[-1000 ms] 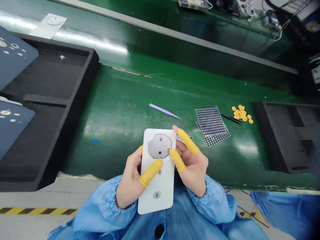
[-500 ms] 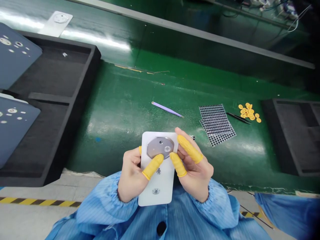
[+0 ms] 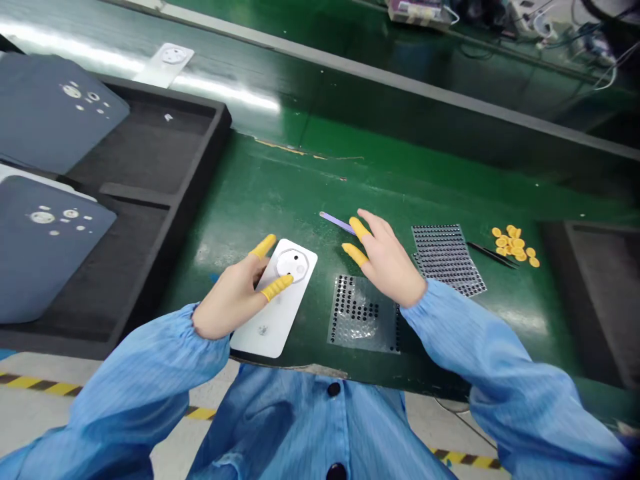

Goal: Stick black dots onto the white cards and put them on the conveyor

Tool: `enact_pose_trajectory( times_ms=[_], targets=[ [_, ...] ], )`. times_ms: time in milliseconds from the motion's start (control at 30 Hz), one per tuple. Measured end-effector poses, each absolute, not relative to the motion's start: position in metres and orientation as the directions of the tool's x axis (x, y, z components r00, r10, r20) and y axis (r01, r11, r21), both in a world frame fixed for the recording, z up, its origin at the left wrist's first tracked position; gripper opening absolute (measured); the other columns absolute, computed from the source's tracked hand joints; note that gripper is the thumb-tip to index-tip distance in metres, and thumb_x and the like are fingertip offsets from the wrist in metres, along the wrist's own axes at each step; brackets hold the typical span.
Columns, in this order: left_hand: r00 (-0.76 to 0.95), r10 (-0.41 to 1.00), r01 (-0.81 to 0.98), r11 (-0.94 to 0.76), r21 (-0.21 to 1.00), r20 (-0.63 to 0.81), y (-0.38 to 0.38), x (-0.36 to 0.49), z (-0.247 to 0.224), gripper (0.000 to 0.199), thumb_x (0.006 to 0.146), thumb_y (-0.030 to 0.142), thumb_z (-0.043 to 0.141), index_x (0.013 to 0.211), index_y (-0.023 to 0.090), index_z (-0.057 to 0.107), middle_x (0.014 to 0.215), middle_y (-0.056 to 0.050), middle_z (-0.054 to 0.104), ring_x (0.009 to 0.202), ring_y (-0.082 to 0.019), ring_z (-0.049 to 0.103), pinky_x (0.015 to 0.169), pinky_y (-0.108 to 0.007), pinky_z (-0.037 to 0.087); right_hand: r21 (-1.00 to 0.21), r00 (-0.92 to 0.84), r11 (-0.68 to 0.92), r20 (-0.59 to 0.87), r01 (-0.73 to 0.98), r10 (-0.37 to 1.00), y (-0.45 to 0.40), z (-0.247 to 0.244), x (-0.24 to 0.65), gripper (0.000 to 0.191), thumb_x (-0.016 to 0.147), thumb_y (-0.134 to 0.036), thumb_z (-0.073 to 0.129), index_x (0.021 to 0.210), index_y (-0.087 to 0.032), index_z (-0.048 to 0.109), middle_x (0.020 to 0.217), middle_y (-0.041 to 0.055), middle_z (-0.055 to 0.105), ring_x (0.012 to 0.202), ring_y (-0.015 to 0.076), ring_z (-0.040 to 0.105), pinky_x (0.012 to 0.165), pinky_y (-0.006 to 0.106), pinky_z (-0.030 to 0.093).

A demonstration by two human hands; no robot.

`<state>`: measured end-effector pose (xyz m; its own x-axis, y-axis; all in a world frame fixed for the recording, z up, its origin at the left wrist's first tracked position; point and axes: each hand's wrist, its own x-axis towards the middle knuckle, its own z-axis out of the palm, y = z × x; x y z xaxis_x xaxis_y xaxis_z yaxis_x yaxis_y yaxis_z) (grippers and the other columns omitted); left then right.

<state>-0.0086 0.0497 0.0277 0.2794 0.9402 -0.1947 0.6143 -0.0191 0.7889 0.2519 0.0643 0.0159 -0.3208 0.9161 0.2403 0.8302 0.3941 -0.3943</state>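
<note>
A white phone back cover (image 3: 273, 320) with a round camera ring lies tilted at the table's front edge. My left hand (image 3: 237, 293), in yellow finger cots, grips its left side, thumb on the camera ring and index finger along the upper edge. My right hand (image 3: 387, 260) is open over the table, its thumb and index finger apart near the lilac tweezers (image 3: 334, 220). The tip end of the tweezers is hidden behind that hand. Below it lies a clear sheet of black dots (image 3: 367, 327), part of its dots gone; my right hand and sleeve cover its upper right.
At the left, a black tray (image 3: 200, 173) holds blue-grey panels (image 3: 60, 247). Another dotted sheet (image 3: 447, 257), black tweezers (image 3: 493, 255) and a pile of yellow finger cots (image 3: 515, 245) lie to the right, before a second black tray (image 3: 565, 287). Another white cover (image 3: 167, 63) lies behind the left tray.
The phone back cover has gone from both hands down to the table at the left, with my left hand still on it. My right hand has let go and moved forward to the lilac tweezers.
</note>
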Motion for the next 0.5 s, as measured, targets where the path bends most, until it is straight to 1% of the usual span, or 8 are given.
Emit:
enact_pose_trajectory(
  times_ms=[67, 133, 200, 267, 300, 400, 467, 500],
  targets=[
    [0.268, 0.963, 0.726, -0.211, 0.655, 0.013, 0.045, -0.016, 0.023, 0.059, 0.082, 0.036, 0.061, 0.133, 0.012, 0.045, 0.123, -0.017, 0.061, 0.116, -0.035, 0.056, 0.092, -0.052, 0.051, -0.351, -0.376, 0.420, 0.188, 0.837, 0.907, 0.092, 0.006, 0.246, 0.031, 0.089, -0.023, 0.056, 0.116, -0.007, 0.059, 0.135, 0.0230, 0.048, 0.128, 0.0350, 0.045, 0.104, 0.055, 0.043],
    [0.341, 0.913, 0.756, -0.408, 0.511, 0.225, 0.034, -0.017, 0.018, 0.051, 0.085, 0.025, 0.058, 0.131, 0.008, 0.044, 0.137, -0.023, 0.048, 0.128, -0.036, 0.046, 0.101, -0.055, 0.044, -0.369, -0.401, 0.445, 0.195, 0.816, 0.895, 0.108, -0.002, 0.241, 0.021, 0.090, -0.019, 0.052, 0.105, -0.009, 0.063, 0.130, 0.0215, 0.053, 0.121, 0.0324, 0.051, 0.101, 0.052, 0.046],
    [0.459, 0.834, 0.704, -0.551, 0.448, 0.306, 0.021, -0.013, 0.010, 0.037, 0.086, 0.015, 0.055, 0.121, 0.007, 0.049, 0.138, -0.026, 0.045, 0.129, -0.036, 0.044, 0.101, -0.053, 0.045, -0.428, -0.398, 0.458, 0.226, 0.780, 0.889, 0.112, -0.004, 0.240, 0.018, 0.091, -0.017, 0.047, 0.097, -0.012, 0.064, 0.118, 0.0184, 0.061, 0.111, 0.0285, 0.058, 0.095, 0.048, 0.050],
    [0.513, 0.787, 0.652, -0.617, 0.441, 0.343, 0.011, -0.008, 0.002, 0.024, 0.085, 0.010, 0.056, 0.109, 0.008, 0.052, 0.132, -0.027, 0.051, 0.127, -0.037, 0.047, 0.096, -0.053, 0.049, -0.526, -0.345, 0.415, 0.231, 0.742, 0.910, 0.105, 0.002, 0.242, 0.017, 0.092, -0.019, 0.047, 0.095, -0.014, 0.063, 0.105, 0.0140, 0.066, 0.098, 0.0243, 0.063, 0.088, 0.043, 0.053],
    [0.508, 0.780, 0.642, -0.626, 0.443, 0.366, 0.007, -0.007, -0.002, 0.021, 0.084, 0.009, 0.058, 0.104, 0.008, 0.053, 0.129, -0.027, 0.053, 0.125, -0.038, 0.048, 0.095, -0.054, 0.051, -0.604, -0.306, 0.362, 0.198, 0.710, 0.931, 0.099, 0.008, 0.243, 0.016, 0.093, -0.021, 0.048, 0.097, -0.015, 0.062, 0.098, 0.0111, 0.068, 0.089, 0.0216, 0.065, 0.083, 0.040, 0.055],
    [0.456, 0.786, 0.628, -0.616, 0.475, 0.417, 0.003, -0.004, -0.011, 0.019, 0.081, 0.008, 0.063, 0.097, 0.008, 0.053, 0.127, -0.027, 0.055, 0.125, -0.037, 0.050, 0.096, -0.050, 0.053, -0.842, -0.257, 0.123, -0.019, 0.525, 0.966, 0.076, 0.030, 0.239, 0.017, 0.094, -0.026, 0.049, 0.106, -0.018, 0.059, 0.079, 0.0019, 0.068, 0.064, 0.0126, 0.064, 0.062, 0.028, 0.056],
    [0.425, 0.802, 0.624, -0.595, 0.506, 0.420, 0.003, -0.004, -0.013, 0.018, 0.080, 0.008, 0.066, 0.092, 0.008, 0.053, 0.126, -0.028, 0.055, 0.125, -0.037, 0.050, 0.098, -0.047, 0.053, -0.894, -0.319, 0.045, -0.113, 0.446, 0.941, 0.061, 0.039, 0.231, 0.020, 0.093, -0.025, 0.052, 0.111, -0.020, 0.058, 0.076, 0.0001, 0.067, 0.062, 0.0109, 0.062, 0.057, 0.023, 0.054],
    [0.411, 0.809, 0.622, -0.586, 0.519, 0.420, 0.003, -0.004, -0.013, 0.018, 0.079, 0.008, 0.067, 0.089, 0.008, 0.052, 0.126, -0.029, 0.055, 0.125, -0.037, 0.050, 0.099, -0.046, 0.053, -0.886, -0.356, 0.069, -0.113, 0.459, 0.928, 0.055, 0.040, 0.227, 0.020, 0.092, -0.024, 0.053, 0.112, -0.021, 0.059, 0.081, 0.0012, 0.067, 0.067, 0.0115, 0.063, 0.059, 0.024, 0.054]
  ],
)
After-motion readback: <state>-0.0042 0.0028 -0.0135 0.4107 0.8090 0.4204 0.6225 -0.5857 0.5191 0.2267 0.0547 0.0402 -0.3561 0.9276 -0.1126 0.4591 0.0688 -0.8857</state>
